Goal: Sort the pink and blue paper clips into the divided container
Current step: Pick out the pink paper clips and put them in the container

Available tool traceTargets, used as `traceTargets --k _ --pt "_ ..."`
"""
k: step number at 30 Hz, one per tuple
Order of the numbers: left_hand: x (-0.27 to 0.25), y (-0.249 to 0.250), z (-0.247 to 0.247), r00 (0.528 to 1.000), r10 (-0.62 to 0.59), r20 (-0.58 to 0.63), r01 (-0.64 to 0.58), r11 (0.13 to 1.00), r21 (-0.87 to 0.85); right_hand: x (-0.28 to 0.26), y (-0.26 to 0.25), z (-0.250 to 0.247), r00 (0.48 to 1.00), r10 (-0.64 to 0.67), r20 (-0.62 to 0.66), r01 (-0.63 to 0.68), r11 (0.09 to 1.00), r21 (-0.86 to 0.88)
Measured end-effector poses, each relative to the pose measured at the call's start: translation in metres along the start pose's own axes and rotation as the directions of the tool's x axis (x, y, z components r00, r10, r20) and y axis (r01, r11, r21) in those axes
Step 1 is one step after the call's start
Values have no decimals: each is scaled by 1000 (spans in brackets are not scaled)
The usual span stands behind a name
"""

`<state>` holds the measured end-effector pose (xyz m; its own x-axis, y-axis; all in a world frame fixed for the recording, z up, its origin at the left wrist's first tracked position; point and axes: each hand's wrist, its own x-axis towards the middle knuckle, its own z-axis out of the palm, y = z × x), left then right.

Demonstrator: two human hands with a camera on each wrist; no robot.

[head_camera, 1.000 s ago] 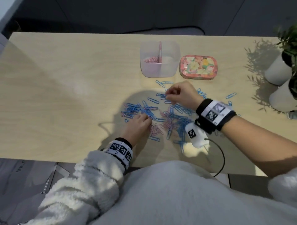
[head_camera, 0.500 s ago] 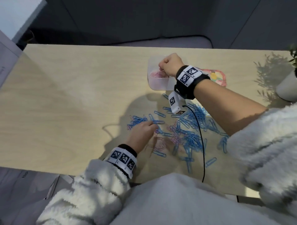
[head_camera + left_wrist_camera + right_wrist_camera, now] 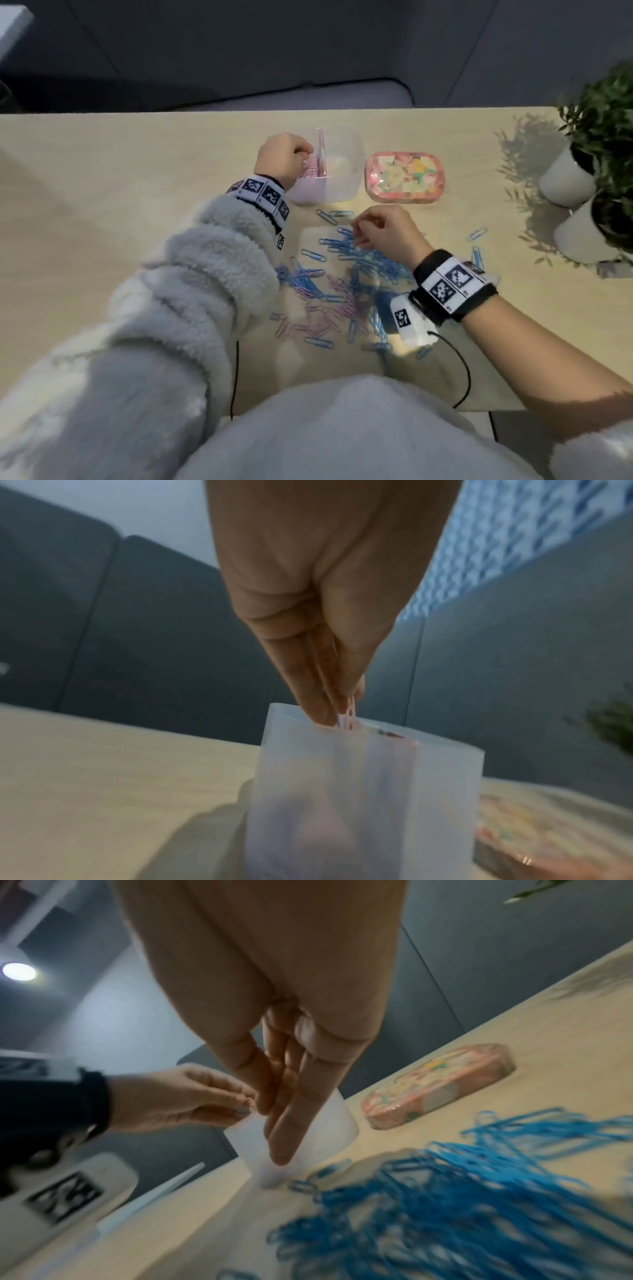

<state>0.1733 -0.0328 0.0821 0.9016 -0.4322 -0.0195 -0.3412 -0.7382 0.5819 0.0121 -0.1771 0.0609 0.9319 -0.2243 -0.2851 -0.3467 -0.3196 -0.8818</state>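
The translucent divided container (image 3: 346,192) stands at the table's far middle, with pink clips (image 3: 310,171) in its left compartment. My left hand (image 3: 305,156) hovers over that compartment and pinches a few pink paper clips (image 3: 347,716) just above the container's (image 3: 359,791) rim. A mixed pile lies in front of me, mostly blue clips (image 3: 359,260) with pink clips (image 3: 329,315) nearer me. My right hand (image 3: 356,234) hovers low over the pile's far edge. In the right wrist view its fingers (image 3: 284,1139) point down fairly straight and hold nothing.
A flat floral tin (image 3: 404,176) lies just right of the container. Two white plant pots (image 3: 565,181) (image 3: 589,233) stand at the right edge. A few stray blue clips (image 3: 478,234) lie toward the pots. A black cable (image 3: 459,370) runs from my right wrist.
The hands swapped places. My right hand left the container and came back over the blue clips. My left hand rose from the pile to the container with pink clips.
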Motion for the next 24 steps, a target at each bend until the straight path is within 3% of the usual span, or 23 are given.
traceTargets --k 4,8,12,16,20,24 --pt "-2 5 2 996 80 27 -82 988 131 -22 27 9 994 -17 108 38 979 -200" --pt "-58 -6 7 985 174 -1 -172 974 151 -44 43 19 969 -74 236 162 910 -382" --pt "-140 -35 13 962 83 260 -137 971 197 -63 50 33 917 -73 391 277 823 -497" --pt "-200 -58 22 922 -41 385 -78 954 289 -71 48 50 886 -106 452 394 688 -610" --pt "-229 -57 44 923 -96 372 -35 944 329 -69 45 70 877 -71 475 404 643 -650" --pt "-235 -46 61 952 -26 304 -51 969 244 -73 42 72 879 -114 463 419 646 -638"
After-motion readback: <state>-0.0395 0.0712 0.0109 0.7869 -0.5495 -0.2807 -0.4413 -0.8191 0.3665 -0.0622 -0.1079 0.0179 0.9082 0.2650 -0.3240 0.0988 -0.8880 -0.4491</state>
